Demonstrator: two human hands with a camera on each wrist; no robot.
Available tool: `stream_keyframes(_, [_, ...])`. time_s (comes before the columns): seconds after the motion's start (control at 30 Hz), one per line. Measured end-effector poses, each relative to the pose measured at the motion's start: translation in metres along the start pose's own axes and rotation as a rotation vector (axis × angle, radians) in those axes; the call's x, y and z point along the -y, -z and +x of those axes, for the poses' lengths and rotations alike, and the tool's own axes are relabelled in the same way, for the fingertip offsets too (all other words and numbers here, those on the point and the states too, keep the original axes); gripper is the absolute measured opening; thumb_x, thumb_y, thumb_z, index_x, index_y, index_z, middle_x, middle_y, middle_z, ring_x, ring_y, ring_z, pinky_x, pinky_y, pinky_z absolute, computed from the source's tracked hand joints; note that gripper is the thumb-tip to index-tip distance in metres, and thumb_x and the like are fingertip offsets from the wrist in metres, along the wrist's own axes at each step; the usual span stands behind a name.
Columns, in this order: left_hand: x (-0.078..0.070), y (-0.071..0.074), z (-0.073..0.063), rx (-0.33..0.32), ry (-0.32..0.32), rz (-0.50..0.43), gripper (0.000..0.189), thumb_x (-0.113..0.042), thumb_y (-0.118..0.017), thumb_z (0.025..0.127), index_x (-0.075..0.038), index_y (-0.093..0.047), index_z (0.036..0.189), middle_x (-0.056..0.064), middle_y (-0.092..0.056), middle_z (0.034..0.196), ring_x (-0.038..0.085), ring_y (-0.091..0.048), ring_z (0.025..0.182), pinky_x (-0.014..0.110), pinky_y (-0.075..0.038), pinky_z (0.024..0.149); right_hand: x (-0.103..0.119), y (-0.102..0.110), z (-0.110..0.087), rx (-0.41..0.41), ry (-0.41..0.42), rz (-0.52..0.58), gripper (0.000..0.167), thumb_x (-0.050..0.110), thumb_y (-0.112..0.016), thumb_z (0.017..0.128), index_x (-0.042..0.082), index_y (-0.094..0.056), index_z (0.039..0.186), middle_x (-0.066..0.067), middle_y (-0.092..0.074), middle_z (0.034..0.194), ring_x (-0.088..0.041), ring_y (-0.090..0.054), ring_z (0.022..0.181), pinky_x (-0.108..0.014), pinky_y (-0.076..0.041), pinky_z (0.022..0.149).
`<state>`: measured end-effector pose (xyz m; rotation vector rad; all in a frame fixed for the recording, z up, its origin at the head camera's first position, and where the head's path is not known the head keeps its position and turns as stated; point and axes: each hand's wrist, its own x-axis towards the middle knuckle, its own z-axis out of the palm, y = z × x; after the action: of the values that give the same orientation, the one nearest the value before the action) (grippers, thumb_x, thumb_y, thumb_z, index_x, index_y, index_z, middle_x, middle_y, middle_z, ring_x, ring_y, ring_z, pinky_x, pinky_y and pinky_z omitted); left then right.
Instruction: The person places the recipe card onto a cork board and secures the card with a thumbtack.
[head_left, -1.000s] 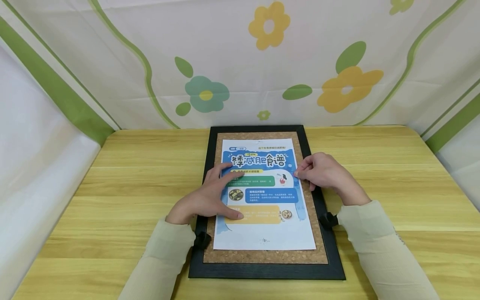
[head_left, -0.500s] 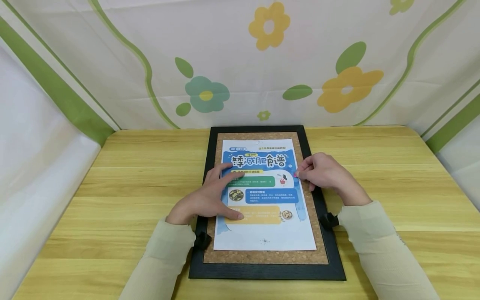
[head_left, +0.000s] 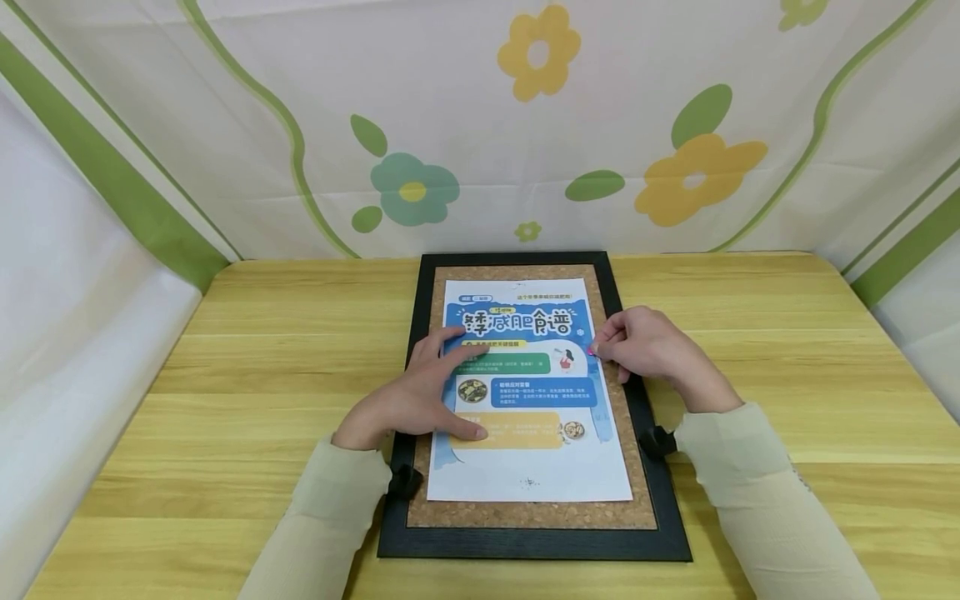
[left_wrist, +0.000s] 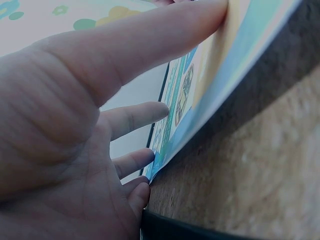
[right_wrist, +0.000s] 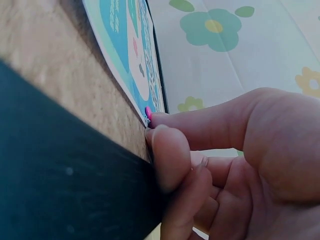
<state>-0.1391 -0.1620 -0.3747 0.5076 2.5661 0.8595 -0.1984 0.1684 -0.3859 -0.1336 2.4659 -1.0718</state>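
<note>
A printed sheet [head_left: 525,467] with blue, green and yellow panels lies on a cork board [head_left: 525,514] in a black frame. My left hand [head_left: 420,392] spreads over the sheet's left side, its thumb and fingertips resting on the paper. In the left wrist view the thumb [left_wrist: 150,42] is extended and the sheet's near edge curves slightly off the cork. At the sheet's right edge, my right hand [head_left: 660,346] pinches a small pink pushpin [right_wrist: 148,113] between thumb and index finger. Its tip is hidden by the fingertips, and its pink head shows against the paper.
The framed board lies flat on a wooden table [head_left: 247,375], its far end near a white cloth backdrop [head_left: 480,125] printed with flowers. White cloth walls with green stripes stand at both sides. A black strap [head_left: 405,481] sits at each wrist.
The right fingertips have shifted very slightly at the sheet's edge, and more of the pushpin's pink head shows than a second ago. The left hand and the sheet stay in place.
</note>
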Motion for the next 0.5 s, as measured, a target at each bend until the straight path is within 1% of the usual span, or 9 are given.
stream_keyframes(0.33, [0.0009, 0.0, -0.0012, -0.005, -0.017, 0.004, 0.104, -0.037, -0.096, 0.079, -0.017, -0.043, 0.166, 0.018, -0.011, 0.178, 0.047, -0.004, 0.164, 0.076, -0.021, 0.124, 0.0005, -0.0002, -0.0001, 0.001, 0.003, -0.01, 0.016, 0.015, -0.065, 0.106, 0.0, -0.07, 0.105, -0.013, -0.071, 0.095, -0.02, -0.065, 0.063, -0.031, -0.05, 0.062])
stream_keyframes(0.5, [0.0005, 0.0001, -0.0012, -0.006, -0.013, 0.007, 0.104, -0.037, -0.096, 0.079, -0.017, -0.043, 0.166, 0.017, -0.01, 0.178, 0.047, -0.004, 0.164, 0.076, -0.022, 0.124, 0.001, 0.0002, -0.0004, 0.003, 0.002, -0.008, 0.016, 0.015, -0.065, 0.106, 0.0, -0.07, 0.104, -0.012, -0.071, 0.094, -0.02, -0.065, 0.063, -0.031, -0.049, 0.061])
